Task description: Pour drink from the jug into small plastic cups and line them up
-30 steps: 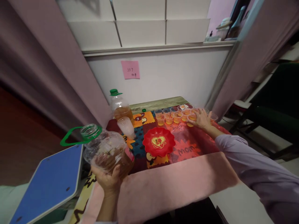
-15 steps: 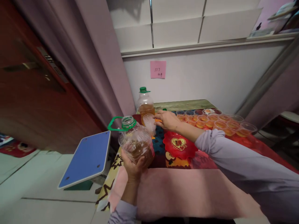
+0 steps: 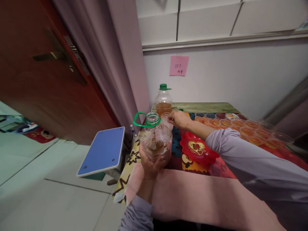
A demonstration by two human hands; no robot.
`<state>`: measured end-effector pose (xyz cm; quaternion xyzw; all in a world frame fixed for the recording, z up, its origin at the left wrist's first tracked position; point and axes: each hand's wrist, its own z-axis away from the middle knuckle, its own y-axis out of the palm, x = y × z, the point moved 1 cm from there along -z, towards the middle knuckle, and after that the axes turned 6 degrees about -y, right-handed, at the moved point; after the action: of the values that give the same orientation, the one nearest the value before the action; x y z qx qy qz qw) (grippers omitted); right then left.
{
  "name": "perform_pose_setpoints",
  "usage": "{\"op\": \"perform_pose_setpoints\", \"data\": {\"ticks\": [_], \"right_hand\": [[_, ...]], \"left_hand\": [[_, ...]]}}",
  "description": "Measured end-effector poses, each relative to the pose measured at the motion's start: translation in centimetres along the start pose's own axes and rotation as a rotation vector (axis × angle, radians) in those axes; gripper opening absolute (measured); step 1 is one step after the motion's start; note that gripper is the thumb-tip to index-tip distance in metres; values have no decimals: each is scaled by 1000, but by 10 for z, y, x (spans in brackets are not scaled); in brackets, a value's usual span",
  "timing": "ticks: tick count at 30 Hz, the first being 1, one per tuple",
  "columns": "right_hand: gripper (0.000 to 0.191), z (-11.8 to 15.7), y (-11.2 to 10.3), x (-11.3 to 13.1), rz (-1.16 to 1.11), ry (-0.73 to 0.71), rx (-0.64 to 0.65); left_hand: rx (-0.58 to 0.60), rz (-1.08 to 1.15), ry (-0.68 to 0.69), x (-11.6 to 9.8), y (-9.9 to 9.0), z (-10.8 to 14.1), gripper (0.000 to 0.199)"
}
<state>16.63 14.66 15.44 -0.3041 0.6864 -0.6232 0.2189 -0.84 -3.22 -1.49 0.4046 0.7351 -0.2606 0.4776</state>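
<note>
Wall (image 3: 216,73): softly lit, dimming toward the right
Door (image 3: 48,96): dim, slightly smeared
Pink cloth (image 3: 190,192): broad darker band of shadow right of centre
Capped bottle (image 3: 164,105): small bright glints on its shoulder
Cups (image 3: 262,134): stretched toward the right edge

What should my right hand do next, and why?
Probably ease one cup from the clear cup stack: the right hand is at the stack's rim, the left hand holds an uncapped jug of liquid, and other cups stand to the right.

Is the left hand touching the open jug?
Touching. In the head view, the left hand cups the open jug, thumb against its lower side.
</note>
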Motion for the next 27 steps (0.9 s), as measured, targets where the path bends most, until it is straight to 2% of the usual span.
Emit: {"op": "perform_pose_setpoints", "data": {"ticks": [3,7,12,15,18,20,23,27], "right_hand": [[15,-1,1,-5,-41,15,-56],[8,-1,1,-9,-110,47,-147],[2,7,-11,-15,-307,52,-397],[4,33,-30,-25,-334,43,-565],[7,78,-38,-39,-306,27,-681],[7,113,-27,-48,-291,42,-671],[8,159,12,-59,-286,110,-552],[11,189,65,-67,-265,215,-364]], "left_hand": [[-5,-9,5,4,-1,0,128],[-28,-19,11,4,-1,0,123],[-27,20,32,-2,1,-2,122],[-41,15,41,-6,2,-4,120],[-46,19,41,-6,3,-5,117],[-54,24,44,-4,4,-6,114],[-63,24,55,1,4,-8,113],[-72,2,67,7,2,-12,116]]}}
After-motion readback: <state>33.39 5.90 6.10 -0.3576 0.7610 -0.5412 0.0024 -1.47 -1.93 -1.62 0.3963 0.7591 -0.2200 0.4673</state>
